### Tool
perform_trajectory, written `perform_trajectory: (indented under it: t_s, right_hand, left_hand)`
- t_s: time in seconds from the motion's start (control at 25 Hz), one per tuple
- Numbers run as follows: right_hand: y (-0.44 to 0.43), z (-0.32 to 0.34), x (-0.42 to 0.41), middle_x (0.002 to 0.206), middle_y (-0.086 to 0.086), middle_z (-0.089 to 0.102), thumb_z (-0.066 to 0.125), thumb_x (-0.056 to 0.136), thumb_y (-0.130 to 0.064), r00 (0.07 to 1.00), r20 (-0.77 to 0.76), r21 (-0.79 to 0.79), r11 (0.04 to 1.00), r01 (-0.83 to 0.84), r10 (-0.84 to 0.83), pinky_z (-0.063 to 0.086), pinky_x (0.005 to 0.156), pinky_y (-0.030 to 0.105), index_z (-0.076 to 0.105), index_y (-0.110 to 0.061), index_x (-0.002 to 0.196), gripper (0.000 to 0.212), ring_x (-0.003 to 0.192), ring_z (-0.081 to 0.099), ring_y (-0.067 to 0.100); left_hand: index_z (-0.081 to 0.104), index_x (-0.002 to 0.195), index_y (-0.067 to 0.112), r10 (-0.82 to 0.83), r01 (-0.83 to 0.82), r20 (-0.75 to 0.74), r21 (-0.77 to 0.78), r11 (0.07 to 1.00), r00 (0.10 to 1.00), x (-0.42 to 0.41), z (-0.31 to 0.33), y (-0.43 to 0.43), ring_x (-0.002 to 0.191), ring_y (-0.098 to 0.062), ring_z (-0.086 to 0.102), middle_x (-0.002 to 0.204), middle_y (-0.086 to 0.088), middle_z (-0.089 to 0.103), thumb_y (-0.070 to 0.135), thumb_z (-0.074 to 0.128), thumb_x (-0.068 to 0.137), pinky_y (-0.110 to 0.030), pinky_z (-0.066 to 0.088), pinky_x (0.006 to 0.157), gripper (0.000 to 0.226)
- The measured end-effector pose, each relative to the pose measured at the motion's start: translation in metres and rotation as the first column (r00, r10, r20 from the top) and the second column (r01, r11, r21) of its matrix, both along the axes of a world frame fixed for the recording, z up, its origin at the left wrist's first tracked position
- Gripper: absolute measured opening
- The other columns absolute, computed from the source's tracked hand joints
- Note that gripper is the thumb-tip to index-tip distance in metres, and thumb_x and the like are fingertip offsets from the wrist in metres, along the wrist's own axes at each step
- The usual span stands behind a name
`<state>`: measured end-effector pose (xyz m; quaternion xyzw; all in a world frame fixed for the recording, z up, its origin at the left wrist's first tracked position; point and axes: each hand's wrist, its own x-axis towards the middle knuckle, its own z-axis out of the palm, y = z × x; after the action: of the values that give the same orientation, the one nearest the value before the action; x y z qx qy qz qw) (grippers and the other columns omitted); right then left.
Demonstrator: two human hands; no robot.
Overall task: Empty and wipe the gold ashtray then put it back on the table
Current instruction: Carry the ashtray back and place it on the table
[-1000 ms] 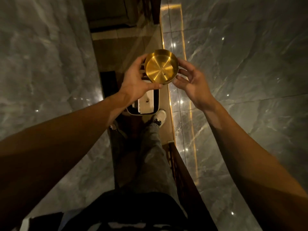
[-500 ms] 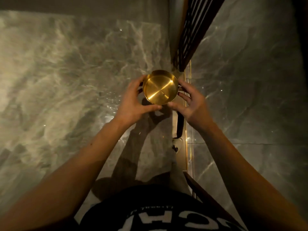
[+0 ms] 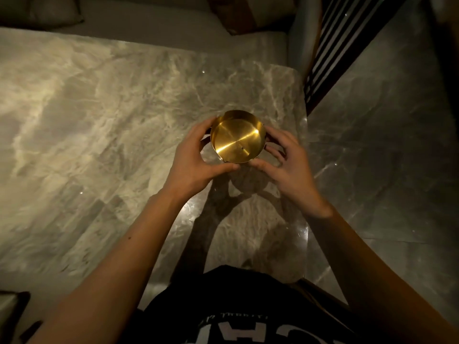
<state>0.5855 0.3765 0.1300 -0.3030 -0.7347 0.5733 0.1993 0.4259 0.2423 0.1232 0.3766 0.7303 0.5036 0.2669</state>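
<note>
The round gold ashtray is held mouth-up a little above the grey marble table, near the table's right edge. Its shiny inside looks empty apart from a tiny dark speck. My left hand cups its left side, thumb under the near rim. My right hand grips its right side with the thumb at the near rim and the fingers curled behind. The hands' shadows fall on the marble just below.
The table's right edge drops to a darker marble floor. A dark slatted screen stands at the back right. A light sofa seat with cushions runs along the table's far side. A dark object sits at the near left corner.
The view has swung from the floor and a bin onto the table. Both hands have kept hold of the ashtray and now carry it over the table's right part.
</note>
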Motion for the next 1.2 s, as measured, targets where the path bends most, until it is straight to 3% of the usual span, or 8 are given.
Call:
perform_trajectory:
  t_s: [0.52,0.8,1.0,1.2]
  right_hand:
    - [-0.058,0.016,-0.087,0.132,0.003,0.054,0.082,0.072,-0.013,0.964,-0.026,0.045,0.964,-0.263,0.264,0.047,0.102,0.023,0.052,-0.017,0.135,0.070,0.122,0.055,0.010]
    - [-0.158,0.006,-0.216,0.129,-0.003,0.055,0.082,0.072,-0.018,0.956,0.023,0.117,0.949,-0.292,0.291,0.046,0.100,0.017,0.052,-0.017,0.135,0.070,0.120,0.054,0.004]
    - [-0.233,0.004,-0.298,0.133,0.005,0.054,0.081,0.074,-0.016,0.966,0.058,0.100,0.961,-0.257,0.252,0.041,0.098,0.007,0.051,-0.009,0.136,0.070,0.120,0.050,-0.006]
    - [-0.261,0.010,-0.340,0.132,0.002,0.054,0.082,0.073,-0.016,0.955,0.064,0.074,0.953,-0.294,0.290,0.045,0.102,0.016,0.051,-0.012,0.136,0.070,0.123,0.053,0.005]
  left_hand:
    - [0.046,0.143,0.021,0.295,-0.295,-0.032,-0.006,0.955,0.955,-0.042,0.024,-0.100,0.122,0.005,0.051,0.136,0.009,0.052,0.033,0.092,0.057,-0.009,0.042,0.100,0.099]
    - [0.046,0.143,0.021,0.359,-0.360,0.009,0.011,0.933,0.933,-0.162,0.006,-0.201,0.125,0.002,0.051,0.140,0.006,0.053,0.027,0.093,0.058,-0.014,0.042,0.104,0.098]
    - [0.046,0.142,0.024,0.313,-0.313,0.025,-0.009,0.950,0.950,-0.254,0.001,-0.269,0.124,0.006,0.049,0.137,0.012,0.053,0.030,0.093,0.058,-0.019,0.042,0.106,0.096]
    - [0.045,0.142,0.024,0.334,-0.334,0.022,-0.017,0.942,0.942,-0.290,0.002,-0.303,0.126,0.002,0.049,0.140,0.009,0.052,0.034,0.092,0.057,-0.022,0.042,0.107,0.097]
